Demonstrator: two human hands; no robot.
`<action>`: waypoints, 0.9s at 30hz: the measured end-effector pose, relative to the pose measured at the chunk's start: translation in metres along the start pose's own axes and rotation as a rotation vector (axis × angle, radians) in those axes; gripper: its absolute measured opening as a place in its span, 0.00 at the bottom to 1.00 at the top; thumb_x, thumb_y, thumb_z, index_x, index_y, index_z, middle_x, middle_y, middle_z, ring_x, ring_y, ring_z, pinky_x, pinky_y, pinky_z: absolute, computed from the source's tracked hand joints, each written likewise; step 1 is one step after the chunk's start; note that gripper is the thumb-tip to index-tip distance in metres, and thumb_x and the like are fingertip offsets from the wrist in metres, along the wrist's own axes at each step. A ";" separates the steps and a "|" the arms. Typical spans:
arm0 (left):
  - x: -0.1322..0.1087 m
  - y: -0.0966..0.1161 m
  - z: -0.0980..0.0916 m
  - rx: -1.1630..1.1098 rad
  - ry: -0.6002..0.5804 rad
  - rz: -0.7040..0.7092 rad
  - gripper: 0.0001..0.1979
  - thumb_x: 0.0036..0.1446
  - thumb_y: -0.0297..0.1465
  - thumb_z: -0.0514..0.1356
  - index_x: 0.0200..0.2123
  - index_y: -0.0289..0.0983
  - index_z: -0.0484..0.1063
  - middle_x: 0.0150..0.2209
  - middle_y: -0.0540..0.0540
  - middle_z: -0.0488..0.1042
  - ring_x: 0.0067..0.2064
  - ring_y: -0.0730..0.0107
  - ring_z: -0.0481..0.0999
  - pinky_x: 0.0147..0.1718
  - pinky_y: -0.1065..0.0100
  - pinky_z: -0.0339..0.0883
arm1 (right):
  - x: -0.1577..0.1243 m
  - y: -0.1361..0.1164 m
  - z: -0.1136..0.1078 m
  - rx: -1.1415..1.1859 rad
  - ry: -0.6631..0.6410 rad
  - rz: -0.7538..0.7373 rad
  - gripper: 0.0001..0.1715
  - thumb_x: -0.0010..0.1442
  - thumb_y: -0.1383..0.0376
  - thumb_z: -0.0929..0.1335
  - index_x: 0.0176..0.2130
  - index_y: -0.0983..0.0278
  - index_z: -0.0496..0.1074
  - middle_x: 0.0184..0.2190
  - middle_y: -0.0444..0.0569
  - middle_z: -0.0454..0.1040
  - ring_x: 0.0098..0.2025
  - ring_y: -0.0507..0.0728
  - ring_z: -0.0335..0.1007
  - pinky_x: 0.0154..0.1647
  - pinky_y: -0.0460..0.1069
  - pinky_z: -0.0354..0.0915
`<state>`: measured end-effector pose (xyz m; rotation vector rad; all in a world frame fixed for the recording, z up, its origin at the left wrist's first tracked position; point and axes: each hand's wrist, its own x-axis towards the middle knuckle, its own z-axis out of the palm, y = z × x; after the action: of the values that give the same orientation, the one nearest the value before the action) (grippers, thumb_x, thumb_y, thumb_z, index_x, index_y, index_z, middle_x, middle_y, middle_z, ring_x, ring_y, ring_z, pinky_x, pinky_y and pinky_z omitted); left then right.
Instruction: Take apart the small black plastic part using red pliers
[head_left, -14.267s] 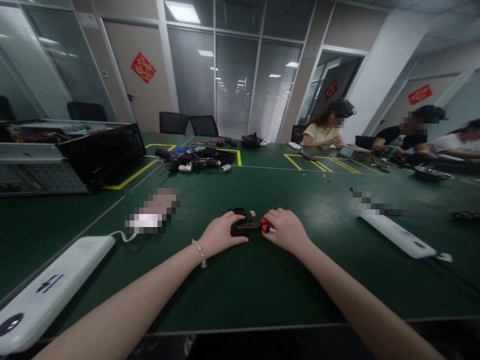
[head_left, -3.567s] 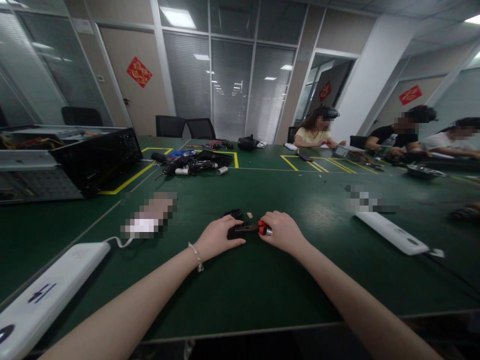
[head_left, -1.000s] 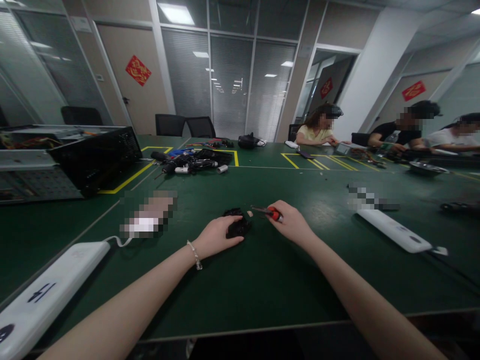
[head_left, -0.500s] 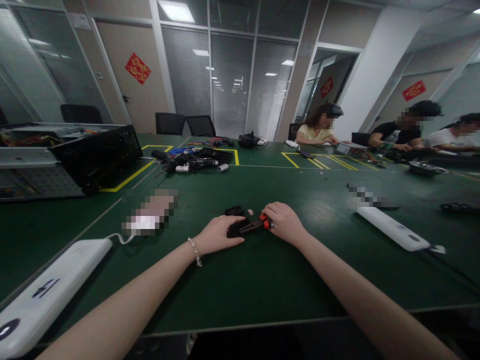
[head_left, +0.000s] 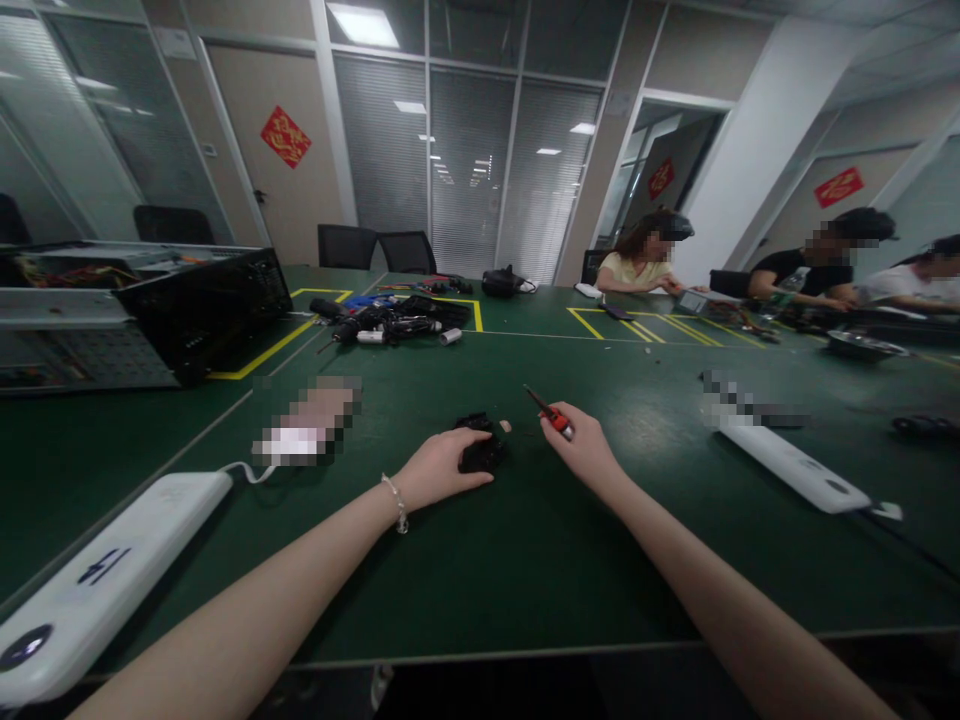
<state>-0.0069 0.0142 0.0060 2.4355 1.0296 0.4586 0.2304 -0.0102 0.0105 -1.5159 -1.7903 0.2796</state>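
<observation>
My left hand [head_left: 442, 470] lies on the green tabletop [head_left: 525, 560], a little in from its near edge and about midway along it, with the fingers curled over a small black device [head_left: 480, 455] that they press down and hold in place; a beaded bracelet [head_left: 396, 503] sits on that wrist. My right hand [head_left: 589, 450] is lifted just beside it, to the right, closed around the red handle of a small screwdriver [head_left: 553, 415], whose thin dark shaft points up and away from me toward the far edge, clear of the black device. Between the two hands, just beyond the device, a tiny pale piece [head_left: 505, 426] lies on the tabletop; I cannot tell what it is. Toward the near left corner a long white power bank [head_left: 105, 585] rests with a white cable running off its far end. Another long white block [head_left: 795, 468] lies well apart on the right side. Near the left edge a black computer case [head_left: 202, 305] stands inside yellow tape lines, and past it, toward the far edge, a heap of dark tools and parts [head_left: 390, 320] is spread out. At the far right corner other people [head_left: 649, 260] sit at the same tabletop with their hands on their own work.
</observation>
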 end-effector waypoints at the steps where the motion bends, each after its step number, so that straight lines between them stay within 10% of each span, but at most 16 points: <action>1: 0.000 0.000 0.000 -0.001 0.005 -0.014 0.29 0.49 0.44 0.58 0.53 0.42 0.60 0.50 0.45 0.66 0.41 0.61 0.69 0.35 0.65 0.63 | 0.002 0.001 -0.001 0.103 -0.001 0.079 0.12 0.53 0.57 0.61 0.33 0.62 0.65 0.29 0.47 0.69 0.31 0.55 0.64 0.34 0.51 0.60; 8: -0.001 0.004 -0.001 0.003 0.008 -0.033 0.28 0.49 0.44 0.58 0.53 0.43 0.60 0.48 0.45 0.67 0.36 0.65 0.70 0.33 0.66 0.63 | 0.005 -0.004 -0.012 0.929 -0.062 0.614 0.12 0.55 0.56 0.59 0.33 0.62 0.64 0.28 0.46 0.71 0.30 0.54 0.67 0.34 0.51 0.64; 13: -0.001 0.005 -0.003 0.009 0.000 -0.043 0.28 0.49 0.44 0.58 0.53 0.43 0.60 0.49 0.45 0.67 0.39 0.63 0.70 0.36 0.64 0.64 | 0.004 -0.010 -0.023 1.115 -0.102 0.811 0.11 0.57 0.60 0.59 0.36 0.64 0.65 0.29 0.49 0.72 0.32 0.55 0.70 0.39 0.56 0.64; 19: -0.001 0.004 -0.002 0.018 -0.003 -0.026 0.27 0.50 0.44 0.57 0.53 0.43 0.60 0.49 0.46 0.67 0.43 0.59 0.69 0.39 0.62 0.63 | 0.006 -0.002 -0.028 1.215 -0.181 0.724 0.16 0.59 0.59 0.56 0.43 0.62 0.63 0.37 0.54 0.72 0.40 0.57 0.69 0.44 0.58 0.62; 27: -0.001 0.004 -0.001 0.025 0.000 -0.023 0.28 0.50 0.45 0.57 0.53 0.44 0.59 0.48 0.46 0.68 0.39 0.62 0.70 0.36 0.64 0.64 | 0.006 0.008 -0.029 0.754 -0.327 0.295 0.28 0.61 0.52 0.45 0.52 0.56 0.56 0.50 0.55 0.65 0.46 0.60 0.66 0.40 0.62 0.63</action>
<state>-0.0059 0.0118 0.0090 2.4426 1.0682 0.4408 0.2554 -0.0112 0.0276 -1.2006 -1.4209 1.2544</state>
